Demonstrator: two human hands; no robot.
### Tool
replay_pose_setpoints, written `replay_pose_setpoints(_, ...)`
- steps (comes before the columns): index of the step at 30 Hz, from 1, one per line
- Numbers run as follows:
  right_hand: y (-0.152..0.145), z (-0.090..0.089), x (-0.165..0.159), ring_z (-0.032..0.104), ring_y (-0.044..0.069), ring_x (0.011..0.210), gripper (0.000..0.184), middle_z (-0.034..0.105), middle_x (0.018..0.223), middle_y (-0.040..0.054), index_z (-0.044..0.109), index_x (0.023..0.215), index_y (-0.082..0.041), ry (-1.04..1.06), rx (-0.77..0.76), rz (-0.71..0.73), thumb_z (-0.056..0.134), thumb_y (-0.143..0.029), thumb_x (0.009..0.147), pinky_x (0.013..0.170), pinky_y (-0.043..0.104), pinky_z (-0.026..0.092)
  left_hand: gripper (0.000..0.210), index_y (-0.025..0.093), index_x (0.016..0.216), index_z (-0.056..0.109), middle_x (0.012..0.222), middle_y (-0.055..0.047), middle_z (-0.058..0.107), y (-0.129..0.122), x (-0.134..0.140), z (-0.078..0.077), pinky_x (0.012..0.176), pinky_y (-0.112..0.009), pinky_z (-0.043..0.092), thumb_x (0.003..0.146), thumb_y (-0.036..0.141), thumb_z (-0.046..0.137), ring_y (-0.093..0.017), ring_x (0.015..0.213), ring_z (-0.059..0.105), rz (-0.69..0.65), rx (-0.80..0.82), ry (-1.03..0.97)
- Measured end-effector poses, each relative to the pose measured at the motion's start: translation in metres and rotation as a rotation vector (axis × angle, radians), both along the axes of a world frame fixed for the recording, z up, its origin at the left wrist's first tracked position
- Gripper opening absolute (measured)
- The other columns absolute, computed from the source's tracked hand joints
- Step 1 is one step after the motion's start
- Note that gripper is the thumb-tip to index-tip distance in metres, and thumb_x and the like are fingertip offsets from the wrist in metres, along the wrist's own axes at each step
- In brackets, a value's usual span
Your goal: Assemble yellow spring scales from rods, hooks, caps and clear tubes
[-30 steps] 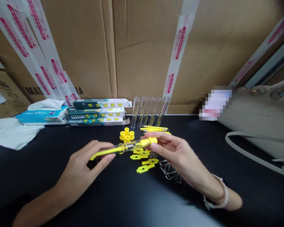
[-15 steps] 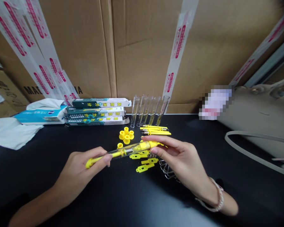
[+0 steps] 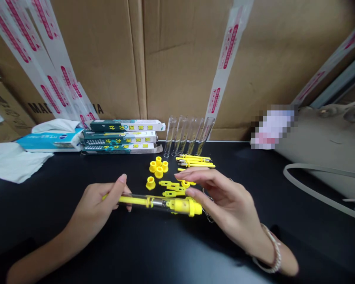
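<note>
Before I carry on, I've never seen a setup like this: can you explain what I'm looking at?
There's no machine here: these are a person's two bare hands, seen by a camera worn on their head, looking forward and down. The left hand holds a clear tube with yellow and silver parts inside and a yellow cap at its far end. The right hand is open near that cap. On the black table lie yellow collars and flat yellow pieces. Behind them stand more clear tubes, with narrow boxes stacked to their left.
</note>
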State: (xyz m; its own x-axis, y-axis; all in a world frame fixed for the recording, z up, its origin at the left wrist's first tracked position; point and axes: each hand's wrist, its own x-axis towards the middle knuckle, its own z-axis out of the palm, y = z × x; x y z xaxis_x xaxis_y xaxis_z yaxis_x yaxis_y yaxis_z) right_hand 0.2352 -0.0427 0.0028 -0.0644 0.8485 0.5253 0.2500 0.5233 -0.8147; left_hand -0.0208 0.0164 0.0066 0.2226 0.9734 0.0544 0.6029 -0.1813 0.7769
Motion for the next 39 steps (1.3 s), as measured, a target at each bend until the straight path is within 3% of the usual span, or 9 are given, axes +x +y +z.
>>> replay_pose_setpoints(4,0.0018,0.0007,0.001,0.072,0.015,0.099,0.02,0.075,0.11,0.0032,0.068,0.113,-0.025,-0.034,-0.137,-0.063,0.053,-0.03,0.101,0.084,0.023,0.057,0.06,0.021,0.058,0.072,0.061,-0.003,0.071,-0.0004,0.0001,-0.0007,0.056,-0.024,0.046,0.084,0.066,0.042,-0.017,0.061,0.062,0.109,0.034,0.009)
replay_pose_setpoints(9,0.0032,-0.0026,-0.0012,0.072,0.014,0.072,0.019,0.074,0.087,0.0025,0.071,0.1,-0.02,0.032,-0.345,0.045,0.065,-0.037,0.093,0.068,0.023,0.061,0.056,0.02,0.069,0.076,0.069,-0.003,0.073,0.0009,-0.0043,-0.0049,0.063,-0.029,0.047,0.083,0.064,0.044,-0.021,0.068,0.065,0.179,0.117,0.073)
replay_pose_setpoints(14,0.003,-0.003,-0.0025,0.072,0.013,0.072,0.012,0.075,0.093,0.0024,0.074,0.095,-0.022,0.117,-0.3,0.032,0.072,-0.031,0.088,0.069,0.021,0.061,0.061,0.019,0.072,0.076,0.068,-0.004,0.073,0.0017,-0.0045,-0.0077,0.056,-0.028,0.046,0.085,0.066,0.041,-0.021,0.065,0.065,0.168,0.117,0.076)
replay_pose_setpoints(22,0.0065,0.0002,-0.005,0.066,0.01,0.059,0.016,0.072,0.076,0.0018,0.075,0.09,-0.018,0.294,-0.415,0.097,0.075,-0.033,0.084,0.06,0.021,0.059,0.046,0.02,0.064,0.074,0.055,0.002,0.068,-0.0043,-0.003,-0.0014,0.051,-0.024,0.044,0.088,0.048,0.046,-0.016,0.052,0.062,0.127,0.341,0.096)
replay_pose_setpoints(27,0.0068,0.0018,-0.0056,0.063,0.009,0.053,0.018,0.069,0.066,0.0005,0.075,0.089,-0.017,0.339,-0.458,0.12,0.078,-0.033,0.082,0.055,0.019,0.056,0.042,0.02,0.063,0.074,0.06,0.002,0.072,-0.0058,-0.0025,-0.0013,0.053,-0.023,0.046,0.087,0.044,0.048,-0.015,0.054,0.066,0.118,0.416,0.083)
replay_pose_setpoints(34,0.0065,0.0027,-0.0054,0.066,0.009,0.058,0.018,0.071,0.069,-0.0001,0.077,0.09,-0.019,0.375,-0.471,0.122,0.078,-0.036,0.083,0.059,0.017,0.058,0.043,0.021,0.071,0.073,0.065,0.002,0.072,-0.0047,-0.0021,-0.0028,0.055,-0.023,0.043,0.093,0.046,0.046,-0.014,0.056,0.062,0.042,0.379,0.09)
replay_pose_setpoints(39,0.0051,0.0005,-0.0005,0.076,0.014,0.083,0.025,0.078,0.104,0.004,0.076,0.11,-0.025,0.406,-0.457,0.087,0.071,-0.038,0.09,0.08,0.022,0.061,0.033,0.022,0.081,0.071,0.069,0.004,0.066,-0.0031,-0.0019,-0.0024,0.057,-0.021,0.04,0.091,0.05,0.055,-0.013,0.063,0.058,-0.035,0.299,0.09)
